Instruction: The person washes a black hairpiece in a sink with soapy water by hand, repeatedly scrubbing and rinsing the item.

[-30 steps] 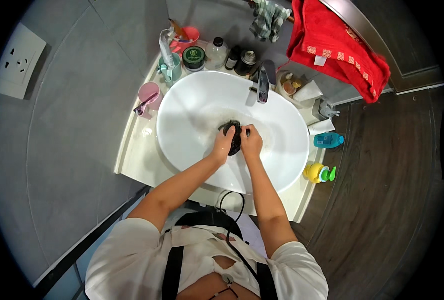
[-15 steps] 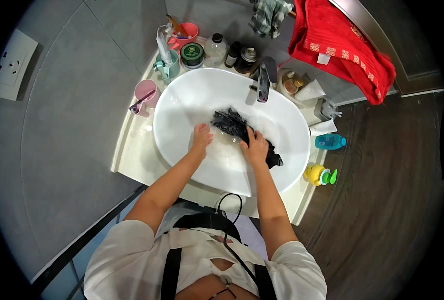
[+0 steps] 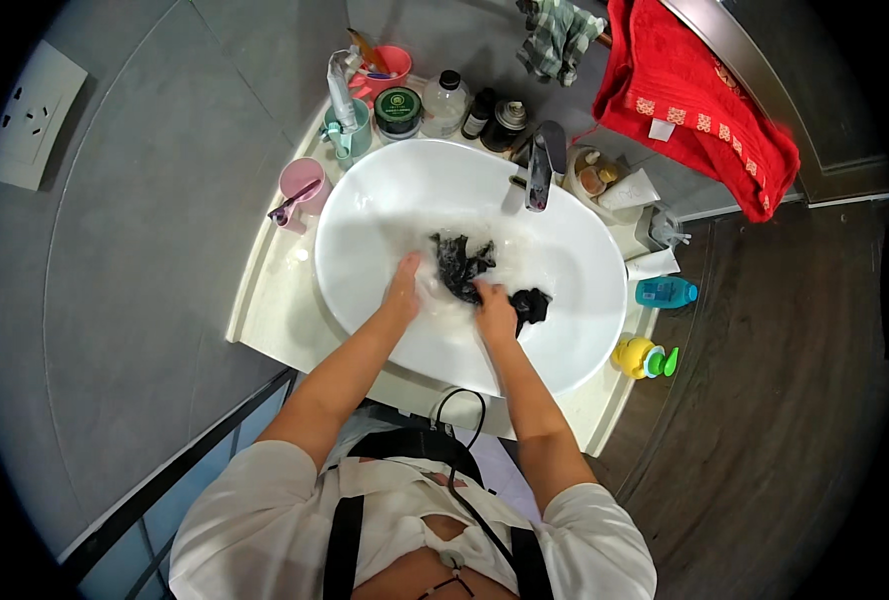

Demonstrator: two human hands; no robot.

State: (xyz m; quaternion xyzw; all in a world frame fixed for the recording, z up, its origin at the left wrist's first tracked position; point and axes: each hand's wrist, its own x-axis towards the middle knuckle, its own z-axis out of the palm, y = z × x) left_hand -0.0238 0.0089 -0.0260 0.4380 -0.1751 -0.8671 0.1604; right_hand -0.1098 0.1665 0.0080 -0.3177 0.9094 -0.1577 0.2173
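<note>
A white oval washbasin [image 3: 365, 210] holds cloudy, sudsy water. In it lies a wet black cloth [image 3: 457, 268], bunched and streaked with foam; its kind of garment does not show. My right hand [image 3: 496, 312] is closed on the cloth's middle, with one dark bunch showing beyond the fingers and another to the right. My left hand [image 3: 403, 288] is at the water's left side, fingers stretched out and apart from the cloth, holding nothing. Part of the left fingers is hard to make out against the suds.
A chrome faucet [image 3: 541, 165] stands at the basin's back right. Behind the basin are a green-lidded jar [image 3: 398, 112], a clear bottle [image 3: 446, 105] and cups. At right stand a blue bottle [image 3: 667, 292] and a yellow pump bottle [image 3: 637, 356]. A red towel [image 3: 700, 115] hangs above.
The black cloth has bunched up and shifted, its right end drawn toward the middle. My right hand has moved slightly left and down and closed on it. My left hand has stayed about in place.
</note>
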